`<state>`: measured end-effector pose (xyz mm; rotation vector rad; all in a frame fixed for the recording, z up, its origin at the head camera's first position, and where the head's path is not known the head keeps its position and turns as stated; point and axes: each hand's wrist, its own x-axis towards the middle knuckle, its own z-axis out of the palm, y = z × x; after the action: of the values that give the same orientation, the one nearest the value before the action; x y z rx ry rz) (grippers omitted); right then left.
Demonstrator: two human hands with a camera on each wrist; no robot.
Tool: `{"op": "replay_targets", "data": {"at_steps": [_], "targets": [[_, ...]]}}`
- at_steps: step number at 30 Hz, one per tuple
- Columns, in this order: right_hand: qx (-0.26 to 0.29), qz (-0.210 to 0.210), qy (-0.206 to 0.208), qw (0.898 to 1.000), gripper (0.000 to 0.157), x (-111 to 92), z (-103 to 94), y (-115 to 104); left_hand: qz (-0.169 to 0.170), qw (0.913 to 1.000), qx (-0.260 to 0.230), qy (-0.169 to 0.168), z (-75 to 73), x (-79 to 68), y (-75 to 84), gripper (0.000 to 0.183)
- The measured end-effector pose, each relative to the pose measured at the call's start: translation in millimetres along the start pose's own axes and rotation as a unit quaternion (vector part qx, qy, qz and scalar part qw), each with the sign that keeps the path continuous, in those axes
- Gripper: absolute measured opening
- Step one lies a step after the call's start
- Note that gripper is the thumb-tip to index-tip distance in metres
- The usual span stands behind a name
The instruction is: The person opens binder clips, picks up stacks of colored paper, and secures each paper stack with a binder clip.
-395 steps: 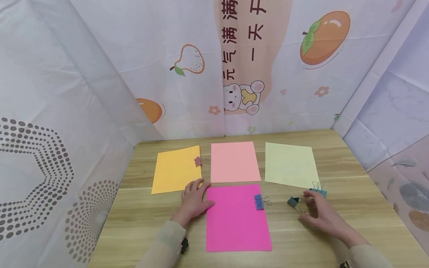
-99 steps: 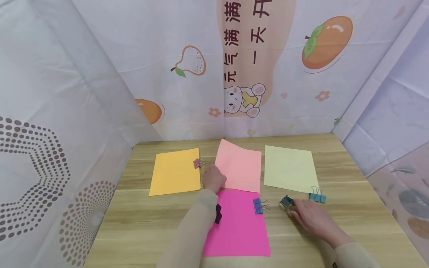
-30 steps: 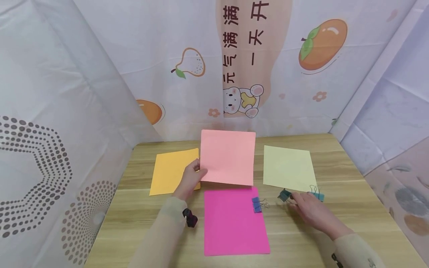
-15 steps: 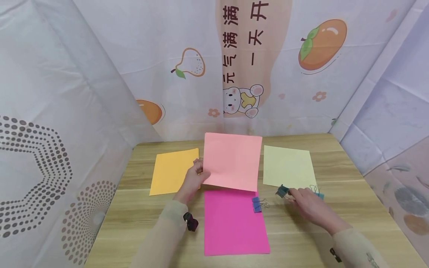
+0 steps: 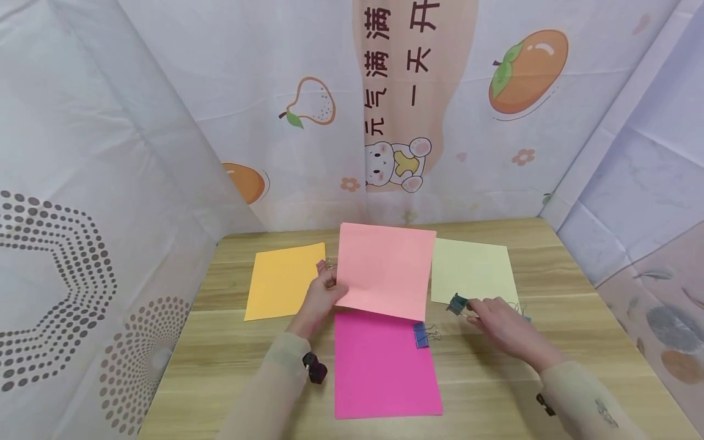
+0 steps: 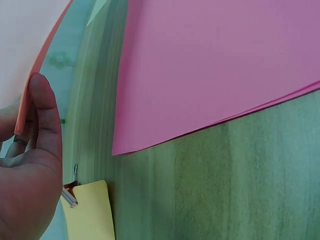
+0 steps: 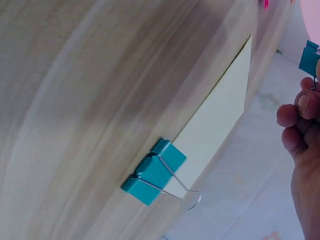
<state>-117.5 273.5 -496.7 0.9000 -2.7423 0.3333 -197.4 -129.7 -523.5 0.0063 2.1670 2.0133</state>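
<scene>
My left hand (image 5: 321, 299) pinches the left edge of a light pink paper stack (image 5: 387, 272), thumb in front and fingers behind. The stack is raised and tilted, its lower edge overlapping the top of the magenta paper (image 5: 385, 379). My right hand (image 5: 506, 327) holds a dark teal binder clip (image 5: 457, 304) by its wire handles, up off the table, to the right of the light pink stack. In the right wrist view, that clip (image 7: 309, 61) is at the frame's right edge, partly cut off. A blue binder clip (image 5: 421, 336) grips the magenta paper's right edge.
Yellow paper (image 5: 283, 284) with a small pink binder clip (image 5: 322, 266) lies behind my left hand. Pale green paper (image 5: 473, 269) lies at the back right. A lighter teal binder clip (image 7: 157, 175) stands at its near corner, mostly hidden by my right hand in the head view.
The light pink stack, earlier flat on the table, is now lifted in my left hand and has lately shifted right. My right hand has picked up the dark teal clip and moved it up and left.
</scene>
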Motion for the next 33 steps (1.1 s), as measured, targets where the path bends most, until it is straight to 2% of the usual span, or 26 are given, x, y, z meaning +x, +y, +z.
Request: {"op": "replay_targets", "data": {"at_steps": [6,15,21,26,33], "targets": [[0.001,0.014,-0.022,1.0,0.023,6,-4.5,-1,0.003,0.9999,-0.004,-0.009,2.1,-0.5,-1.4,0.025],[-0.013,-0.014,-0.004,1.0,0.022,15,-6.6,-1,0.005,0.9997,0.015,-0.016,4.2,-3.8,-1.5,0.02],[-0.017,-0.034,0.011,0.999,0.024,19,-6.0,1,0.004,0.9996,0.009,-0.025,6.2,-7.5,0.6,0.021],[-0.008,-0.02,-0.004,1.0,0.025,21,-8.9,0,0.02,0.9991,-0.001,-0.036,6.7,-7.3,-1.6,0.021],[0.018,-0.013,-0.021,1.0,0.023,25,-14.1,-2,0.021,0.9985,-0.01,-0.049,6.4,-7.0,-5.0,0.021]]}}
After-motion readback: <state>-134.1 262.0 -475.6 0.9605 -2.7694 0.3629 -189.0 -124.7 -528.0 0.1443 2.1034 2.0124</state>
